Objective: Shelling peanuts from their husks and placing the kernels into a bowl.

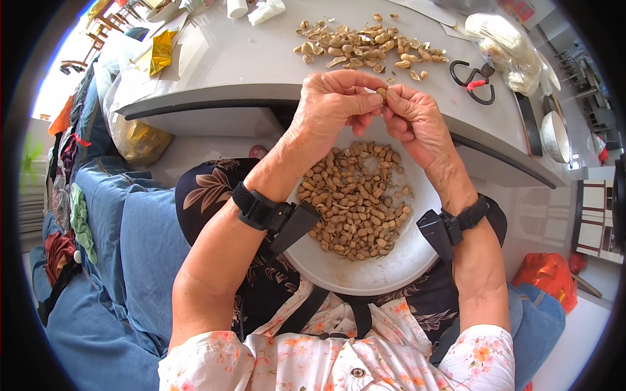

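Between the fingertips of both hands is a small peanut in its shell (381,93), held above the table's front edge. My left hand (340,100) pinches it from the left with thumb and forefinger, and my right hand (411,110) grips its right side. Below them a wide pale metal basin (313,276) rests on the lap, holding a heap of unshelled peanuts (352,195). Beyond the hands, a pile of peanut shells (367,46) is spread over the grey table (234,63). Each wrist wears a black strap with a device.
Black-handled scissors or pliers with a red part (473,84) lie right of the shells. Farther right are a plastic bag of pale items (513,54) and a white bowl (555,137). A gold foil packet (161,51) is at the left. A blue sofa (151,244) is beside the person.
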Tool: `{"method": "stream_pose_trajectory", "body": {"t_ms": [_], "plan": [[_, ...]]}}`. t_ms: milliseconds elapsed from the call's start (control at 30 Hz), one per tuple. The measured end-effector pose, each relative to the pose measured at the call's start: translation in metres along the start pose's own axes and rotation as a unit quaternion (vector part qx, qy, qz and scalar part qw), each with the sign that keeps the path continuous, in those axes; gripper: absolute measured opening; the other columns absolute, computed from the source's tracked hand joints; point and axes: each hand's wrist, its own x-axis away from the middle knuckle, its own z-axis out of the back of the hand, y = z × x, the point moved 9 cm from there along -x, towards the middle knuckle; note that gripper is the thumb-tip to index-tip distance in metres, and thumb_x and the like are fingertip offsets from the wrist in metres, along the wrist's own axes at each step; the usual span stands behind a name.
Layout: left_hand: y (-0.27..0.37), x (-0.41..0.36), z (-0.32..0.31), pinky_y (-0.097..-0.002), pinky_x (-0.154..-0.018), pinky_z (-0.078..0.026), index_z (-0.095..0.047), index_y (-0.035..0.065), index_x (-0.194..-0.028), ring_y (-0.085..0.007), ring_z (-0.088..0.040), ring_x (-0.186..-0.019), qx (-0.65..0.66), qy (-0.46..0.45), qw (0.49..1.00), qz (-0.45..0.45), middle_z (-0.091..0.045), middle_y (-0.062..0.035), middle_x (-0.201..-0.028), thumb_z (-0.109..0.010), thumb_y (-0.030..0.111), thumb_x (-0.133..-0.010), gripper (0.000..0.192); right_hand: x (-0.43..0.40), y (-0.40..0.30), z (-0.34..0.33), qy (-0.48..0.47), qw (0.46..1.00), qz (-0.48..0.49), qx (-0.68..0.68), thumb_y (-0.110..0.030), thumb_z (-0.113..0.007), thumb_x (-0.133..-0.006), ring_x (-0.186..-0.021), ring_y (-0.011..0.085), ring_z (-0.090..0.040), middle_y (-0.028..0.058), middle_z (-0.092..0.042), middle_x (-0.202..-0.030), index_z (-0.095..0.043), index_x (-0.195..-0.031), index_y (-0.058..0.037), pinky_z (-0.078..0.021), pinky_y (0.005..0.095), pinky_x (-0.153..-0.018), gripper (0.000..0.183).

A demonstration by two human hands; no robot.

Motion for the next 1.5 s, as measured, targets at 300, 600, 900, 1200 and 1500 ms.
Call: {"method": "stream_pose_trajectory", "body": {"t_ms": [300, 600, 900, 1200, 1500], "plan": [[0.003, 0.000, 0.003, -0.0211, -0.051, -0.039, -0.067, -0.0034, -0.091, -0.0086, -0.051, -0.056, -0.049, 0.028, 0.998, -0.037, -0.065, -0.0068, -0.072, -0.067, 0.006, -0.080, 0.014, 0.000, 0.005, -0.003, 0.010, 1.000, -0.013, 0.026, -0.025, -0.063, -0.089, -0.048, 0.0015, -0.039, -0.0019, -0.054, -0.067, -0.060, -0.083, -0.0049, -0.0264, 0.0147, -0.040, 0.021], [0.005, 0.001, 0.005, -0.0209, -0.049, -0.037, -0.064, -0.0037, -0.082, -0.0071, -0.048, -0.055, -0.148, 0.062, 0.985, -0.058, -0.062, -0.0053, -0.067, -0.061, -0.002, -0.077, 0.006, 0.003, -0.001, -0.017, 0.013, 0.994, 0.027, 0.108, -0.024, -0.071, -0.083, -0.052, -0.0004, -0.038, -0.0025, -0.057, -0.070, -0.064, -0.098, -0.0003, -0.0261, 0.0146, -0.042, 0.029], [0.000, 0.006, 0.004, -0.0212, -0.046, -0.035, -0.062, -0.0052, -0.080, -0.0059, -0.045, -0.054, -0.189, 0.089, 0.976, -0.057, -0.058, -0.0037, -0.064, -0.057, -0.005, -0.075, 0.006, 0.003, 0.001, -0.013, 0.020, 0.986, 0.082, 0.144, -0.018, -0.073, -0.080, -0.054, -0.0018, -0.039, -0.0041, -0.060, -0.072, -0.064, -0.099, 0.0003, -0.0279, 0.0141, -0.044, 0.028], [0.001, 0.007, 0.002, -0.0209, -0.047, -0.036, -0.064, -0.0055, -0.082, -0.0061, -0.047, -0.054, -0.156, 0.092, 0.981, -0.065, -0.058, -0.0033, -0.064, -0.059, -0.001, -0.078, 0.007, 0.006, -0.002, -0.017, 0.030, 0.990, 0.085, 0.111, -0.017, -0.071, -0.082, -0.055, -0.0012, -0.041, -0.0028, -0.062, -0.072, -0.063, -0.098, 0.0004, -0.0292, 0.0149, -0.046, 0.025], [0.005, 0.005, 0.004, -0.0240, -0.050, -0.046, -0.064, -0.0090, -0.079, -0.0094, -0.057, -0.058, -0.172, 0.126, 0.974, -0.072, -0.061, -0.0074, -0.061, -0.063, -0.004, -0.077, 0.006, 0.004, 0.008, -0.005, 0.088, 0.991, 0.046, 0.092, -0.021, -0.069, -0.085, -0.048, 0.0002, -0.038, 0.0001, -0.060, -0.065, -0.064, -0.085, -0.0018, -0.0273, 0.0155, -0.043, 0.020]]}}
